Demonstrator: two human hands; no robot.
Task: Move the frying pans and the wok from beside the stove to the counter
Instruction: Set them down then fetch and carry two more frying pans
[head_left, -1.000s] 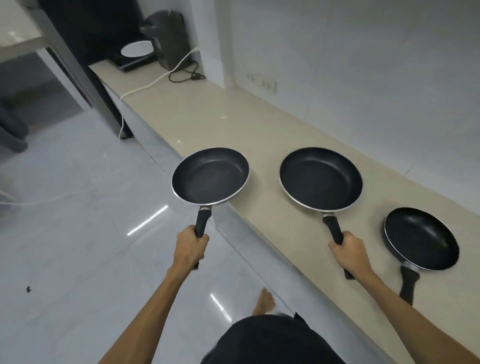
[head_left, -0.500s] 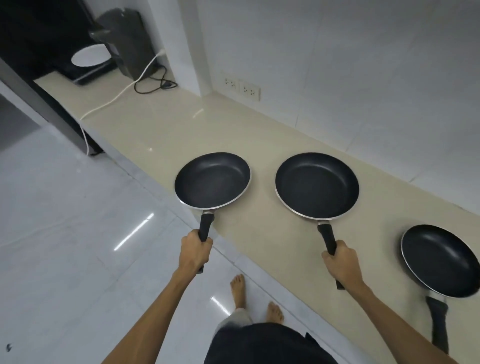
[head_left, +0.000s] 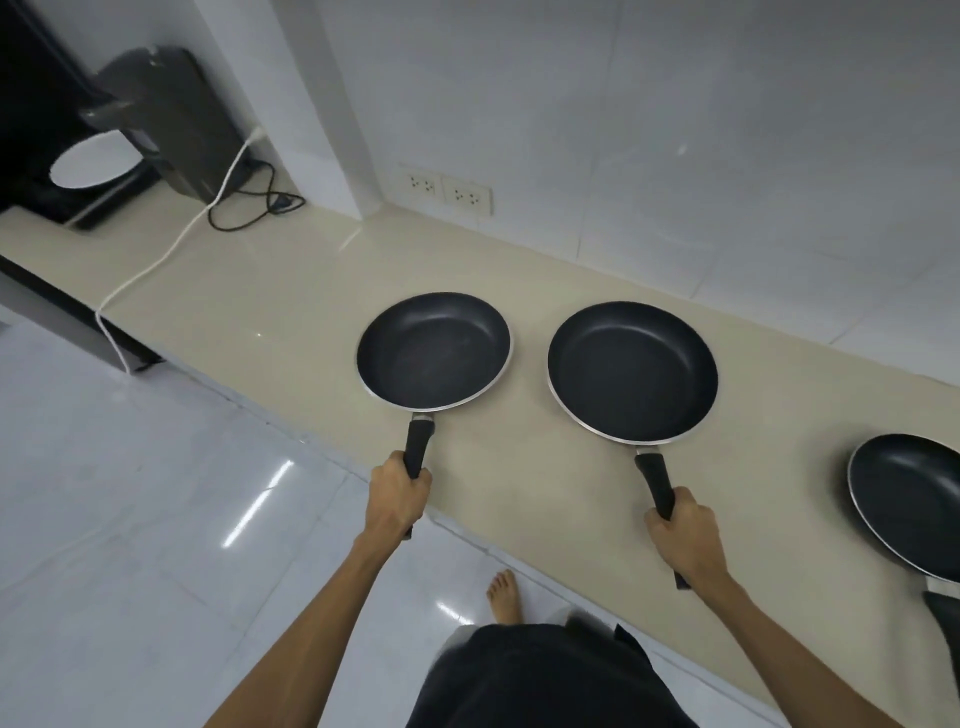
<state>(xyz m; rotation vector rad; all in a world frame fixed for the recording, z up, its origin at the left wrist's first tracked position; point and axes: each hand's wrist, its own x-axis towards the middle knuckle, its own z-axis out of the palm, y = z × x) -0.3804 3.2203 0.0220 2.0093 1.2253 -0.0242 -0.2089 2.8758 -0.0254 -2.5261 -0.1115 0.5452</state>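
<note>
Two black non-stick frying pans with silver rims sit side by side over the beige counter. My left hand grips the black handle of the smaller left pan. My right hand grips the handle of the larger middle pan. Whether the two pans rest on the counter or hover just above it, I cannot tell. A third frying pan lies on the counter at the right edge, its handle cut off by the frame. No wok is in view.
At the far left of the counter stand a dark appliance and a black induction stove with a white disc, with a white cable and a black cord. Wall sockets sit low on the white wall. My bare foot is on the glossy floor.
Both pans have moved over the counter; the left one, earlier partly over the floor, is now fully above it. My view has swung left and closer to the counter.
</note>
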